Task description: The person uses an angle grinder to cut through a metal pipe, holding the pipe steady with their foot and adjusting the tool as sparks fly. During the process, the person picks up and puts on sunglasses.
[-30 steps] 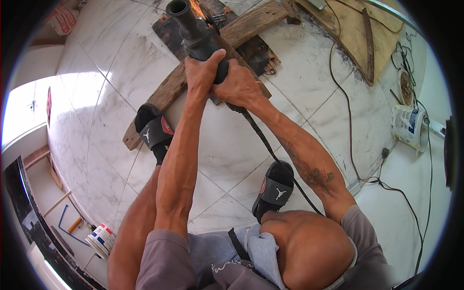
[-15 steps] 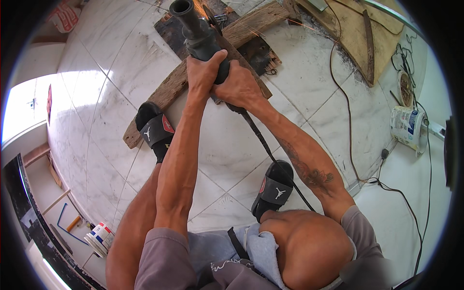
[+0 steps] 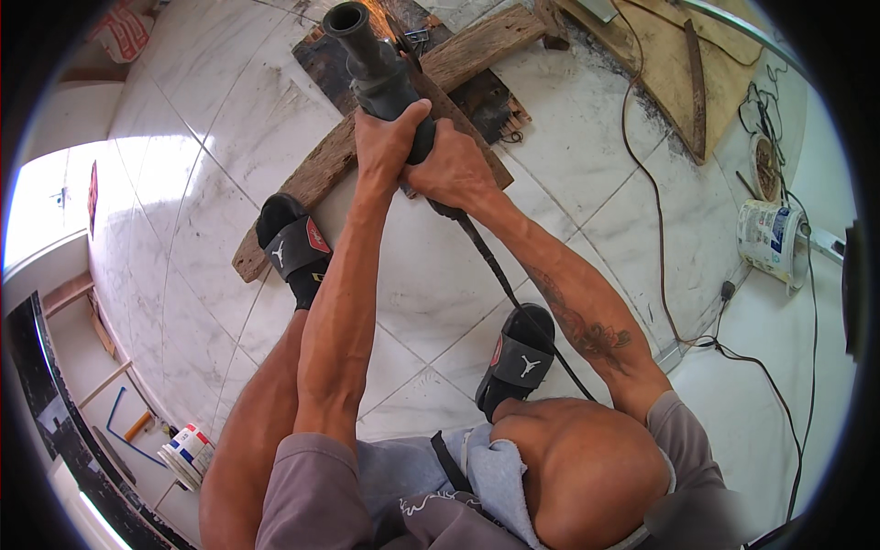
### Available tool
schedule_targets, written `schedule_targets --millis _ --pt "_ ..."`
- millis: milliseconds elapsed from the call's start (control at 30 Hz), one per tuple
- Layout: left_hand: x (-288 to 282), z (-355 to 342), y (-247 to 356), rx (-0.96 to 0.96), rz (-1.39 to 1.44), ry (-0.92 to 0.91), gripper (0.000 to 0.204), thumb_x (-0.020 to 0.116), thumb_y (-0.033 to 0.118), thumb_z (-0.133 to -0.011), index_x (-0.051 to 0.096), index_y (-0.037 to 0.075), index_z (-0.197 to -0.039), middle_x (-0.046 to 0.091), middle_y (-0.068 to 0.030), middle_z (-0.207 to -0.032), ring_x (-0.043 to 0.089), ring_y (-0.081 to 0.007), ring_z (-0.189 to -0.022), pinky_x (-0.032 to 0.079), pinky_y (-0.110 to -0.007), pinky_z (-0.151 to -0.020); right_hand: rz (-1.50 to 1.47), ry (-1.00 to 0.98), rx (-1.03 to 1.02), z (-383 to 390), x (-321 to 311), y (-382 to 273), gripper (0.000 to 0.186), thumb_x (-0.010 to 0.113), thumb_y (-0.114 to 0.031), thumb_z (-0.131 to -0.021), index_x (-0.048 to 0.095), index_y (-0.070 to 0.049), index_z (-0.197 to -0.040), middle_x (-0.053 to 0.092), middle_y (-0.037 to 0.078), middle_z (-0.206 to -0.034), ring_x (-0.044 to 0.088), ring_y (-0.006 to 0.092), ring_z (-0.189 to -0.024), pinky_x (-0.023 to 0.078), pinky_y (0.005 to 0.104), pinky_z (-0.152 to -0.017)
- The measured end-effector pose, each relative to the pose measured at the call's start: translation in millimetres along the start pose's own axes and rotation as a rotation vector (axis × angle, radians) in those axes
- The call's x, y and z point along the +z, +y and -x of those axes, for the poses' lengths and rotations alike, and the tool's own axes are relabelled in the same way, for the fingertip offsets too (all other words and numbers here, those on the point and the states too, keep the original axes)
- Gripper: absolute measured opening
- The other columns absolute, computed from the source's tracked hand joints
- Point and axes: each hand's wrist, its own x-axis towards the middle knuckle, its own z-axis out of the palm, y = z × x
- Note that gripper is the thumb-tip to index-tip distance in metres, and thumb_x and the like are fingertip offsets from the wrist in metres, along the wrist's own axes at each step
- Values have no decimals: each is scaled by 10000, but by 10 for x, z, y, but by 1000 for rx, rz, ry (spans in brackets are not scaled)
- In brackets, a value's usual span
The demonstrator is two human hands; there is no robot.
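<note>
Both hands are closed around a dark grey angle grinder (image 3: 385, 90), which points away from me at the top of the view. My left hand (image 3: 383, 147) wraps the body from the left, and my right hand (image 3: 451, 167) grips its rear part from the right. The thin disc (image 3: 401, 38) shows edge-on beside the tool's head, with orange sparks around it. Beneath lies a rough wooden beam (image 3: 307, 183), with another beam (image 3: 486, 46) behind and a dark, ragged-edged board (image 3: 490, 96) under them. What the disc touches is partly hidden by the grinder.
A black power cord (image 3: 495, 266) runs back from the grinder past my right sandal (image 3: 518, 357). My left sandal (image 3: 291, 243) rests by the beam. A brown cord (image 3: 655, 192) crosses the tiles at right, near a plywood sheet (image 3: 660, 78) and a tipped white bucket (image 3: 770, 238).
The grinder and both hands stay almost in place. The long sparks that streaked to the right are no longer visible; an orange glow remains near the disc.
</note>
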Motion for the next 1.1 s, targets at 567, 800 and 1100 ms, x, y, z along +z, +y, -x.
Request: schedule_targets --millis 567,800,1100 --pt "-13 40 -3 -20 31 -16 389 804 244 -797 661 -22 -1043 689 -88 -937 667 -178 -803 539 -327 -718 23 -6 -2 12 30 32 685 789 -341 -685 518 109 -1124 699 276 -969 710 404 -934 570 431 -836" --pt "-101 18 157 -3 39 -14 397 789 208 -818 628 -35 -1087 691 -106 -946 681 -187 -820 554 -323 -725 6 11 -35 66 -28 -169 678 782 -346 -696 515 105 -1126 701 265 -964 709 404 -934 567 428 -840" --pt "-163 9 173 -1 87 10 418 786 191 -829 594 -52 -1110 696 -139 -962 711 -221 -873 581 -327 -766 50 -17 -38 62 -16 -237 685 776 -350 -713 500 90 -1159 692 264 -1015 704 398 -963 562 437 -866"
